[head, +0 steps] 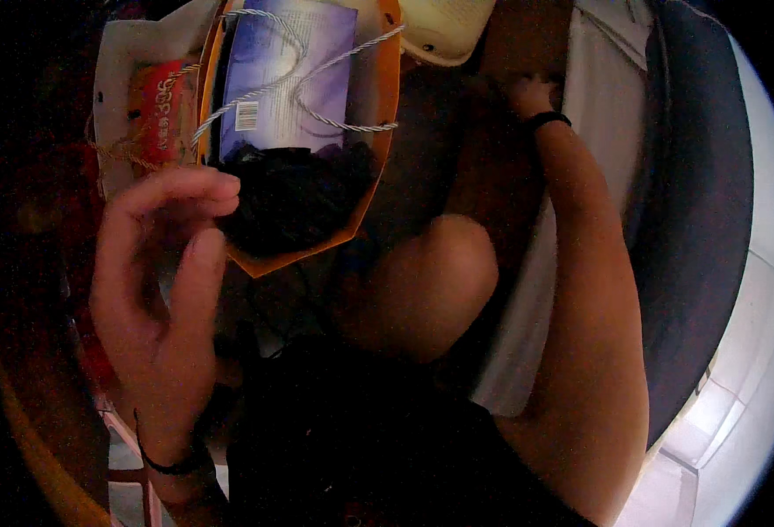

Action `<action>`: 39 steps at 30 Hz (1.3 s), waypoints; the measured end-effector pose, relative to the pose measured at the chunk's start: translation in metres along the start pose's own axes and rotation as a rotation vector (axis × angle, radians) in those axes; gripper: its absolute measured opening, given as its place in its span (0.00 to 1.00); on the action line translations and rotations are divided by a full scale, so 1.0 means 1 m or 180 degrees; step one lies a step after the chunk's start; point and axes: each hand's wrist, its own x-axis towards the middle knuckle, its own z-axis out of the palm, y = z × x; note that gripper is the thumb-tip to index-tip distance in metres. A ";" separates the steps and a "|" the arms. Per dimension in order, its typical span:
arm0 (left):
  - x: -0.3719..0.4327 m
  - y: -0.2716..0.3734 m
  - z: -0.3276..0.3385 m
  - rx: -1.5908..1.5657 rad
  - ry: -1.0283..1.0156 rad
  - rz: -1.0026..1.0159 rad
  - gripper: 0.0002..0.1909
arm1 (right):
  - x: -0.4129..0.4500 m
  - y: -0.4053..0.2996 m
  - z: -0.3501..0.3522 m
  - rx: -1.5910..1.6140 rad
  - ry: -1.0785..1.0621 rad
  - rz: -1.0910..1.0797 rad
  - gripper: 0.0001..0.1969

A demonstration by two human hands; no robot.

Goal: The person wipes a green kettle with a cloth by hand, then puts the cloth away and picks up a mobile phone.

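Note:
My left hand [163, 277] is raised with curved fingers and the thumb apart, holding nothing that I can see. Its fingertips are by the near left edge of an orange-edged paper bag [390, 79]. Inside that bag are a purple and white printed package [324, 79] with a barcode and some crumpled black material [288, 197]. Silver twisted cord handles [347, 56] cross over the package. My right hand [528, 95] reaches far forward into shadow, beside a pale grey cloth [601, 112]. Whether it grips anything is hidden by the dark.
A pale bag [123, 49] with a red printed packet [163, 118] stands left of the orange one. Beyond is a cream-coloured item [449, 26] with a small hole. My bent knee [440, 283] lies between my arms. A dark padded edge [697, 165] borders the tiled floor [710, 421].

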 end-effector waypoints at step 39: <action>-0.002 -0.047 0.059 -0.0829 -0.0882 -0.0002 0.09 | -0.141 -0.162 0.099 -0.1549 -0.0034 0.0513 0.24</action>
